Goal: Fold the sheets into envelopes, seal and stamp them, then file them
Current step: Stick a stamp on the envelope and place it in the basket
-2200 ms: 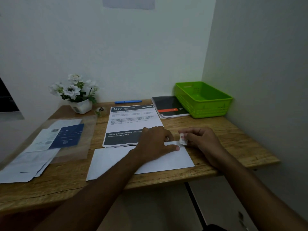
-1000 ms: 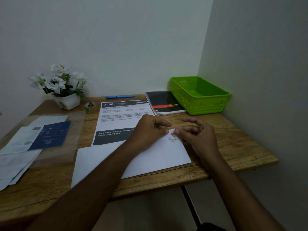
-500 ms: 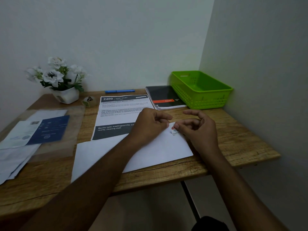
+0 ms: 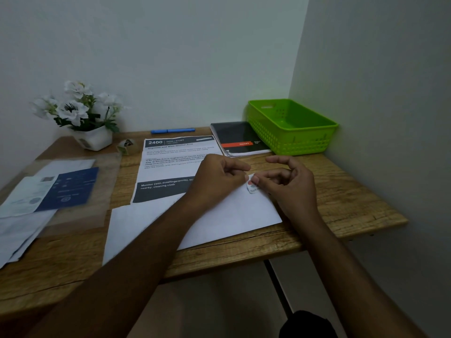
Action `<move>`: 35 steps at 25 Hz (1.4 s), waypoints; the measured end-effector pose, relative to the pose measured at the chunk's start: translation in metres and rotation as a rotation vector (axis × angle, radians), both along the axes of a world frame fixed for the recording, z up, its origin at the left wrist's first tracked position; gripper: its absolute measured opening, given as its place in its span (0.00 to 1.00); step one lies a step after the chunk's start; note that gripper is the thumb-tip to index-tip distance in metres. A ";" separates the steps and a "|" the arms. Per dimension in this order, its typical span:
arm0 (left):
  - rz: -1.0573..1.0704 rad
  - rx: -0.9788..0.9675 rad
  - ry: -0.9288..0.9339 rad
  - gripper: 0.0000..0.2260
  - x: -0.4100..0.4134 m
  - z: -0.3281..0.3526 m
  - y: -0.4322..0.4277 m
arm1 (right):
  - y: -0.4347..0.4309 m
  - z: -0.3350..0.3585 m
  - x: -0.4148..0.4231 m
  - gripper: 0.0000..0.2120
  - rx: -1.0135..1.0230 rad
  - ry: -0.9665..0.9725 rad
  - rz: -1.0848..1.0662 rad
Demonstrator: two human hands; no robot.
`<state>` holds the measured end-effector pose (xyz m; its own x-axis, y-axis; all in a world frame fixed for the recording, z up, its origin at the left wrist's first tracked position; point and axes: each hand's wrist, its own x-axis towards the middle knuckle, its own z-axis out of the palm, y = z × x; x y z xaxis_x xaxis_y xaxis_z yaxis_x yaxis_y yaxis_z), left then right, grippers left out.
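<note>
Clock directions are read on the wooden desk (image 4: 353,196), with the white envelope (image 4: 219,215) as dial centre and 12 o'clock toward the back wall. The envelope lies flat at the near desk edge, its long side running from 8 o'clock to 2 o'clock. The stamp (image 4: 251,187), a small printed piece, sits on the envelope's corner at 1 o'clock, with 1 white corner raised off the paper. The left hand (image 4: 219,176) rests on the envelope, fingers curled, and pinches that raised corner between thumb and index finger. The right hand (image 4: 290,184) approaches from 3 o'clock; its thumb and 1 finger pinch the stamp's right edge, and its remaining fingers arch loosely above the desk. A printed sheet (image 4: 168,167) headed "2400" lies at 11 o'clock, partly under the left hand. A black notebook (image 4: 239,139) lies at 12 o'clock, touching the green basket (image 4: 292,128) at 1 o'clock in the wall corner. A blue pen (image 4: 173,130) lies along the back edge. A tape roll (image 4: 125,145) stands just beside the white flower pot (image 4: 95,140) at 10 o'clock. A clear plastic sleeve (image 4: 80,191) covers loose papers at 9 o'clock.
</note>
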<state>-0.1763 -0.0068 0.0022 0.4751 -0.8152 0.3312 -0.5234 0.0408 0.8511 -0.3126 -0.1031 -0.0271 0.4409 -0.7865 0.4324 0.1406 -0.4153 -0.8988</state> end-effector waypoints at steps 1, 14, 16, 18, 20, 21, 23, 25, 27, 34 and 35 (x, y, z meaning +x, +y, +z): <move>-0.005 0.000 0.004 0.09 -0.001 0.000 0.000 | 0.000 0.000 0.000 0.20 -0.002 0.000 -0.003; 0.023 -0.061 0.008 0.11 -0.001 0.003 0.003 | -0.002 -0.003 -0.001 0.20 0.003 -0.040 0.029; 0.027 -0.070 0.016 0.11 -0.002 0.003 0.003 | -0.001 -0.003 0.001 0.10 0.112 -0.004 0.034; 0.029 -0.072 0.014 0.10 -0.002 0.003 0.002 | 0.000 -0.004 0.002 0.07 0.173 0.046 0.087; 0.022 -0.080 0.010 0.11 -0.001 0.003 0.002 | 0.001 -0.003 0.001 0.08 0.161 0.102 0.118; 0.018 -0.083 0.010 0.11 -0.001 0.002 0.001 | 0.002 -0.002 0.001 0.07 0.167 0.114 0.132; 0.010 -0.088 0.003 0.11 0.000 0.001 0.000 | 0.002 -0.002 0.000 0.06 0.178 0.121 0.150; 0.001 -0.103 -0.011 0.09 0.000 -0.001 -0.001 | 0.001 -0.003 -0.001 0.06 0.172 0.127 0.148; -0.031 -0.118 -0.020 0.05 -0.001 -0.001 -0.003 | 0.001 -0.003 -0.001 0.06 0.160 0.138 0.147; -0.026 -0.042 -0.155 0.03 -0.001 -0.004 -0.010 | -0.001 -0.003 -0.002 0.07 0.184 0.118 0.201; -0.017 -0.030 -0.165 0.03 -0.001 -0.004 -0.010 | 0.000 -0.003 -0.003 0.08 0.208 0.123 0.237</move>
<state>-0.1776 -0.0165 -0.0020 0.3982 -0.8111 0.4283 -0.6554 0.0751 0.7515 -0.3154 -0.1034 -0.0297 0.6613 -0.7213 0.2058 0.0966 -0.1902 -0.9770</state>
